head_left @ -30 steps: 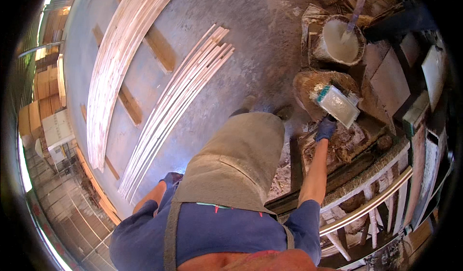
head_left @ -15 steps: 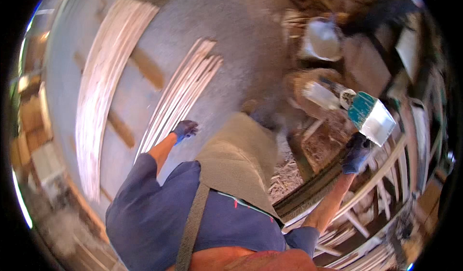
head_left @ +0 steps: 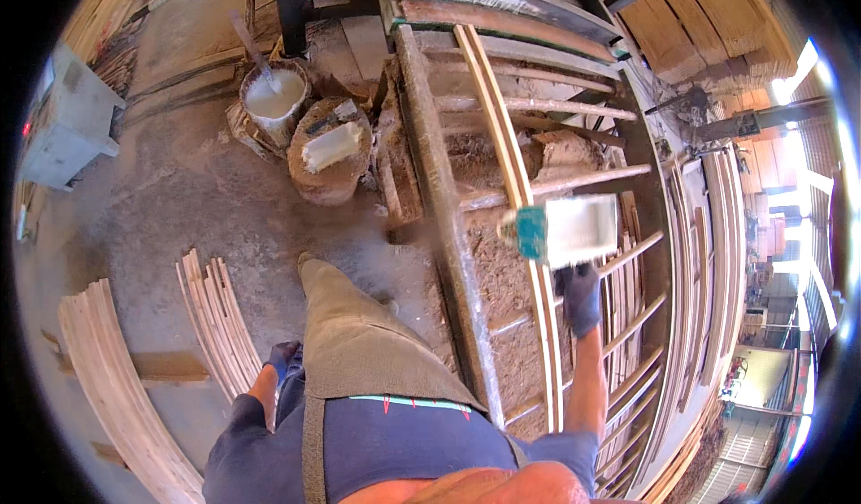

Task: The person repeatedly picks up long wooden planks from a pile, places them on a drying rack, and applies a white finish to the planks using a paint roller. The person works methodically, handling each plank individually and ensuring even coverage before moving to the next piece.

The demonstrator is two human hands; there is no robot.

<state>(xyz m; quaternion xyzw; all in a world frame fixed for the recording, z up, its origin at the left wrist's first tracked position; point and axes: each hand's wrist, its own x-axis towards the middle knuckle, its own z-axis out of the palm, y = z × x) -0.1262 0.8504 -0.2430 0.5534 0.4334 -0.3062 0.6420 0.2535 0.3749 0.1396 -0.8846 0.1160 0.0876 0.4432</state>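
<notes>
My right hand (head_left: pixel 581 299), in a dark glove, is closed on a boxy white tool with a teal end (head_left: pixel 578 230). Its exact kind is unclear. The tool is over a pair of long narrow wooden strips (head_left: pixel 502 136), which lie lengthwise across a slatted rack (head_left: pixel 446 226); I cannot tell whether it touches them. My left hand (head_left: pixel 285 357), also gloved, hangs by my left side with loosely bent fingers and nothing seen in it. Nearest to it is a small bundle of wooden strips (head_left: pixel 218 311) lying low on the left.
A bucket of white liquid (head_left: pixel 274 100) with a stick in it stands ahead left. Beside it a stump (head_left: pixel 327 181) bears a whitish block (head_left: pixel 332 148). A wider stack of strips (head_left: pixel 112 369) lies far left, a grey cabinet (head_left: pixel 72 123) beyond. More boards (head_left: pixel 717 262) line the right.
My view has swung right, bringing the rack before me. My right hand, still holding the white and teal tool, is now over the strips on the rack. My left hand is closer to my side.
</notes>
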